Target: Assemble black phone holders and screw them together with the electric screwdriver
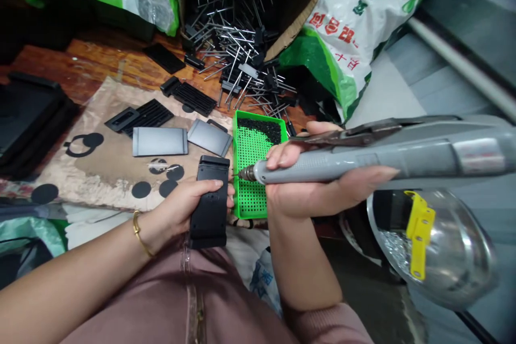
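My left hand (193, 199) is closed around a black plastic bracket (209, 209), its thumb lying across the front face. Gripped in my right hand (310, 193) is a grey power screwdriver (342, 164), held level with its bit pointing left. The bit's tip is over the green perforated tray (237, 204), close to the bracket's right side. Small black screws (260, 128) are heaped at the far end of that tray. Two grey-faced plates (160, 141) and several ribbed black plastic pieces (193, 98) lie beyond my left hand.
A cardboard box (298, 21) at the back spills black parts with metal rods (237, 37). At right is a metal bowl (455, 247) with a yellow strip (419, 236) and small shiny pieces. Stacked black parts (32, 118) stand at left; a printed sack (363, 11) is behind.
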`<action>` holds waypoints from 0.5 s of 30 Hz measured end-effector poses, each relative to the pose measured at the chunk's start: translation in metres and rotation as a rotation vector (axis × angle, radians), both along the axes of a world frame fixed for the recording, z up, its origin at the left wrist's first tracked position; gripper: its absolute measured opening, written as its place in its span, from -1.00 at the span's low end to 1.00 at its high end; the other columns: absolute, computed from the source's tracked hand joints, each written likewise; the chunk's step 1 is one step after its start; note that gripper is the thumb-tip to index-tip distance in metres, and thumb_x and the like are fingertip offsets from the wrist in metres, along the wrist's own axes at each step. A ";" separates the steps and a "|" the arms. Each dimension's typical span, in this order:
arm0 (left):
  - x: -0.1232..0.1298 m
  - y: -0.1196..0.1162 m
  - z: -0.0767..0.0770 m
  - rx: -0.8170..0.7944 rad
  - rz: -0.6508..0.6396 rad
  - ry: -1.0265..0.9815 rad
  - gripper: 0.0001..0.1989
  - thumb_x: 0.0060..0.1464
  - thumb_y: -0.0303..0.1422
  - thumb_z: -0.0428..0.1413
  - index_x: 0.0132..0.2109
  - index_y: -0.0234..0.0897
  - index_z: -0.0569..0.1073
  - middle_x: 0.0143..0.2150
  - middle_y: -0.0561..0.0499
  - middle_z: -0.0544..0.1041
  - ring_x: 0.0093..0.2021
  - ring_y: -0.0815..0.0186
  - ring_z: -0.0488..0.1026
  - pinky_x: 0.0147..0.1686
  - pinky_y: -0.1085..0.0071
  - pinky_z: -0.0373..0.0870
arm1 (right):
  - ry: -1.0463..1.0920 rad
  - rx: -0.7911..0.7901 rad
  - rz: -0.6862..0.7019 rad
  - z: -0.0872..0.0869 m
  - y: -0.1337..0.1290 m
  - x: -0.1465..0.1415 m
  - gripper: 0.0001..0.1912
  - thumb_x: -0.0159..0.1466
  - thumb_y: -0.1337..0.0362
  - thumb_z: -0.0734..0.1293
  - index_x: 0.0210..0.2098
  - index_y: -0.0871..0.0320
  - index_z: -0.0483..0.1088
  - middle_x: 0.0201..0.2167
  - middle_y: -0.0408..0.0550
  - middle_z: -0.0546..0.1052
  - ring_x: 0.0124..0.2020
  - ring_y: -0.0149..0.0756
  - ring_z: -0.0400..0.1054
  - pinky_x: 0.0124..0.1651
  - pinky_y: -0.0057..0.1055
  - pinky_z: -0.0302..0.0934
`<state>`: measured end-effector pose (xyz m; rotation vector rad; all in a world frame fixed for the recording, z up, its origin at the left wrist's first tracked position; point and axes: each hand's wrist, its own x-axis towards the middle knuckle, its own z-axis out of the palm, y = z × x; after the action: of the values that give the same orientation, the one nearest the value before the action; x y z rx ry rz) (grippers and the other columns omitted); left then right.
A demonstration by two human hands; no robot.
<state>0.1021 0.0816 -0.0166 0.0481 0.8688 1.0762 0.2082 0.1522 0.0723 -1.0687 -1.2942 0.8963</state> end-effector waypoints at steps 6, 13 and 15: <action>0.001 0.000 0.000 -0.031 0.005 0.006 -0.88 -0.05 -0.46 0.16 -0.36 -0.46 0.55 -0.50 -0.16 0.58 -0.54 0.26 0.51 -0.49 0.37 0.49 | -0.012 0.005 0.004 -0.014 0.003 -0.008 -0.20 0.24 -0.08 -0.41 0.01 0.06 0.23 -0.67 -0.18 0.10 -0.71 -0.30 0.09 -0.57 -0.32 0.10; 0.002 0.002 0.002 -0.025 0.005 0.002 -0.90 -0.06 -0.48 0.15 -0.35 -0.44 0.54 -0.48 -0.12 0.58 -0.53 0.28 0.51 -0.49 0.39 0.47 | -0.146 0.099 0.021 -0.028 0.004 -0.004 -0.20 0.25 -0.10 -0.42 0.01 0.00 0.25 -0.68 -0.18 0.15 -0.69 -0.28 0.20 -0.58 -0.32 0.19; 0.001 0.001 0.000 -0.003 0.004 0.003 -0.89 -0.07 -0.47 0.17 -0.34 -0.43 0.54 -0.46 -0.12 0.58 -0.52 0.27 0.51 -0.49 0.38 0.47 | -0.228 0.118 0.016 -0.031 0.004 -0.003 -0.17 0.23 -0.11 -0.45 0.04 -0.02 0.22 -0.67 -0.18 0.16 -0.69 -0.28 0.24 -0.57 -0.32 0.22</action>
<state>0.1034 0.0828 -0.0166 0.0459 0.8738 1.0788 0.2050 0.1559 0.0411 -1.0914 -1.5270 0.7149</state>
